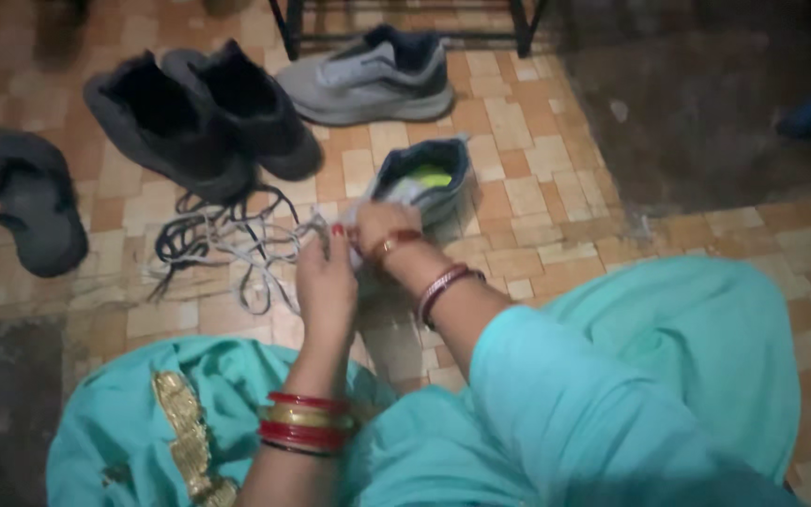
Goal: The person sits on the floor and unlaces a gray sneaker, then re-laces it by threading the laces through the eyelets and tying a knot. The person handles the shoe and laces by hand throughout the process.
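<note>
Hands are working a pale lace at the near end of a grey shoe on a tiled floor.

The left hand (pixel 326 282) is curling closed around a pale lace (pixel 265 246), and the right hand (pixel 379 230) is gripping the near end of the shoe (pixel 424 178), its fingers hidden, so how far they are closed I cannot tell. The shoe is lying in the middle of the floor (pixel 537 188), its long axis running near-left to far-right with the heel opening facing far-right. Lacing looks barely begun, judging by the loose tangle of pale and dark laces (pixel 204 239) trailing left. Its grey mate (pixel 373 80) is sitting farther off, apparently unlaced too, beside black shoes (pixel 199 117) and a sandal (pixel 35 202) at far left.
</note>
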